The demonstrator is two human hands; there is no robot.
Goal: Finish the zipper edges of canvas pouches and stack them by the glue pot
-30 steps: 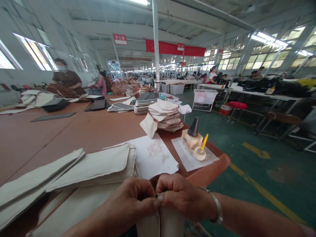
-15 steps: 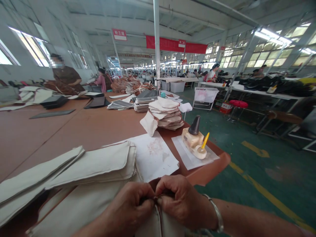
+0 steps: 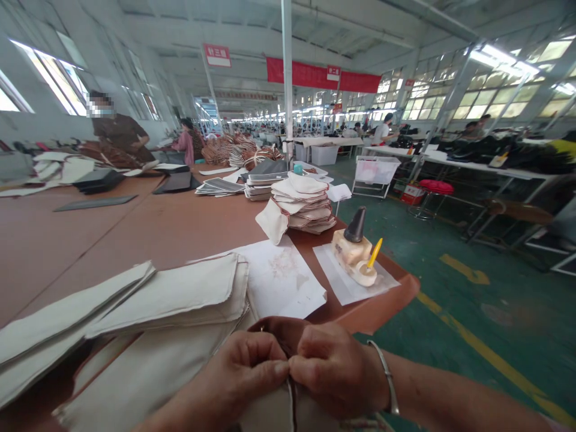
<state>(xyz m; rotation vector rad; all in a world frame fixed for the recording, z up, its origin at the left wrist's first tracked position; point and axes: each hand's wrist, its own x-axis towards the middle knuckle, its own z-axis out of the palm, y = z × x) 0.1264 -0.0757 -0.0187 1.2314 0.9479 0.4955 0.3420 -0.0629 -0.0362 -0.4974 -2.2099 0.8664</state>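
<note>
The left hand (image 3: 245, 375) and the right hand (image 3: 335, 372) each close in a tight, narrow pinch on the upper edge of a cream canvas piece (image 3: 270, 414), their fingertips almost meeting at a thin vertical seam. The piece sits at the bottom centre of the view, hanging down below the grip. A brown flap (image 3: 281, 330) rises just behind the pinch; its material is hard to tell. A silver bangle (image 3: 387, 378) circles the right wrist.

Just left of the grip lies a pile of folded cream fabric pieces with stitched edges (image 3: 166, 300), on a brown-topped workbench (image 3: 148, 234). Directly beyond the grip is a creased sheet of white paper (image 3: 281, 276). Farther right of it, on a second white sheet (image 3: 342, 282), stands a pale waxy block (image 3: 351, 252) bearing a black cone (image 3: 357, 226) and a yellow-tipped tool (image 3: 375, 251). Beyond the paper sits a stack of cream pouch-shaped pieces (image 3: 303, 207), and farther along the bench lie flat grey-black panels (image 3: 219, 187). Well beyond the grip on the left, a co-worker in a brown top (image 3: 119, 135) stands at the bench. To the right of the grip, a green floor with a yellow line (image 3: 486, 360) runs below the bench edge.
</note>
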